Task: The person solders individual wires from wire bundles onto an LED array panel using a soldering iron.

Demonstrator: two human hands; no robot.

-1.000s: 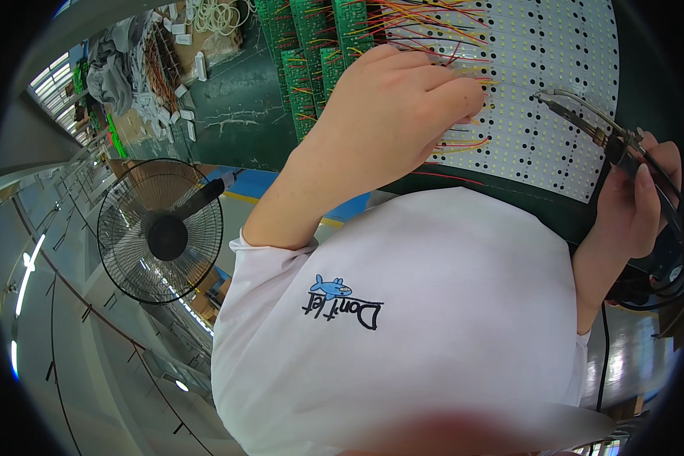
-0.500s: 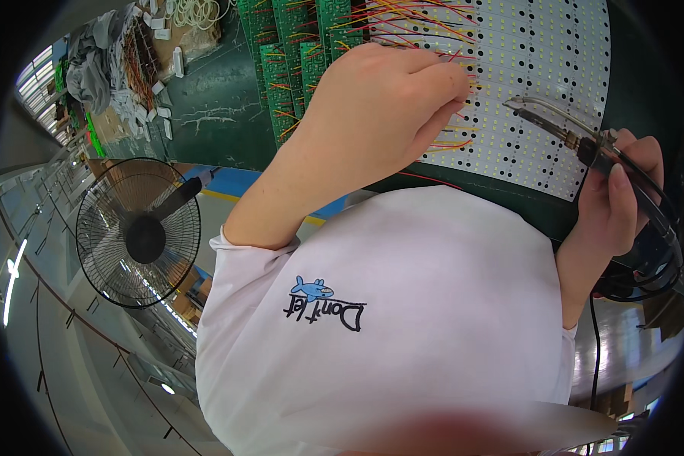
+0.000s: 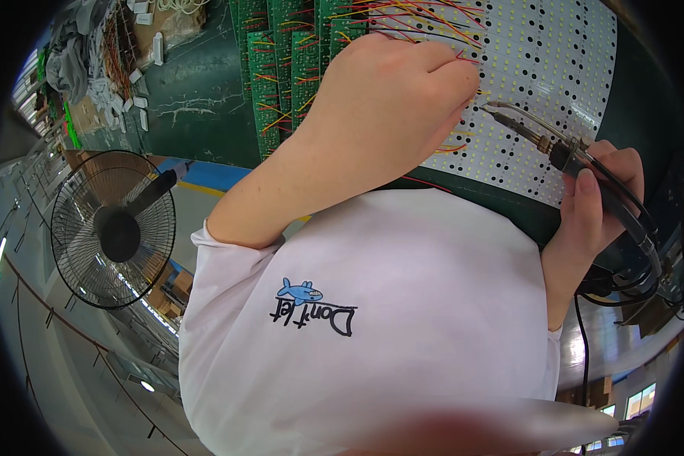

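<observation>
My left hand (image 3: pixel 406 95) is closed in a pinch over the white LED panel (image 3: pixel 539 45). Its fingertips are hidden beneath the hand, so what they hold cannot be made out; red and yellow wires (image 3: pixel 450 148) emerge beside it. In my right hand (image 3: pixel 604 194) is a soldering iron (image 3: pixel 558 152) with a thin curved metal tube along its shaft. The iron's tip points left, just off the left hand's fingers and over the panel; whether it touches the panel is unclear. Green circuit boards (image 3: pixel 264 99) with red and yellow wires stand in rows left of my left hand.
The dark green worktop (image 3: pixel 197 114) carries white connectors (image 3: pixel 158 47), a wire bundle (image 3: pixel 121 45) and grey cloth (image 3: pixel 68 68) at the far left. A black fan (image 3: pixel 118 235) stands left of me. Black cables (image 3: pixel 631 281) hang below my right hand.
The soldering iron has moved left with my right hand, bringing its tip closer to my left fingers. My left hand keeps its pinch. The whole view has shifted slightly.
</observation>
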